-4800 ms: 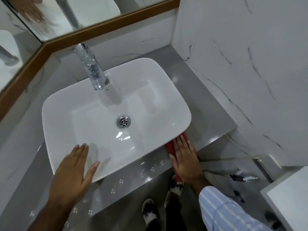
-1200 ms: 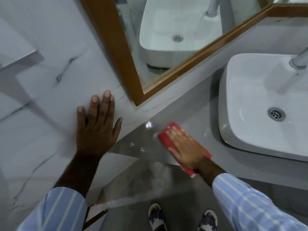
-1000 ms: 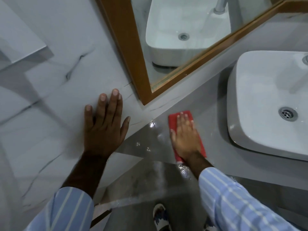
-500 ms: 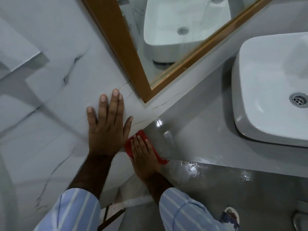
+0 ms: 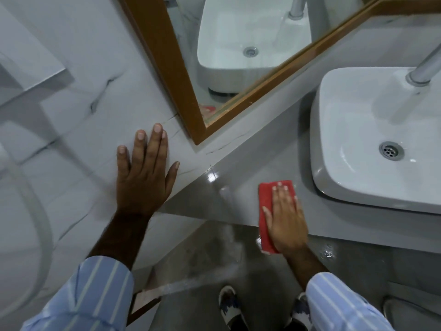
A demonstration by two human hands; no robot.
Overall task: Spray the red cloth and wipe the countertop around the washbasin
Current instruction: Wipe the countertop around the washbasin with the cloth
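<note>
Grey polished countertop (image 5: 250, 177) ran along the marble-veined wall (image 5: 78, 130), glossy and wet-looking, with bright glints of light on it left of the washbasin (image 5: 353, 139). That white, rounded-rectangular washbasin sat on top of the counter, its metal drain (image 5: 391, 150) in the bowl and a chrome faucet (image 5: 427, 68) rising at its far edge. Left of and beyond the washbasin, a wood-framed mirror (image 5: 167, 58) hung on the wall, and in its glass you could see the basin and a sliver of red repeated.

Your right hand (image 5: 286, 220) lay flat, fingers straight and together, palm pressing the red cloth (image 5: 266, 201) down onto the counter just left of the washbasin's near corner. You were gripping nothing; the hand was simply spread over the cloth. The folded cloth reached from near the basin's base to the counter's front edge, its near end at or slightly past that edge.

Your left hand (image 5: 145, 177) was well left of the washbasin, open and flat against the marble wall, fingers extended upward and the thumb angled out toward the counter's end. It held nothing.

Both forearms came out of light blue striped sleeves (image 5: 95, 297). Below the washbasin's counter lay a grey floor (image 5: 202, 259) with a wet sheen, and your patterned shoes (image 5: 230, 304) stood on it.
</note>
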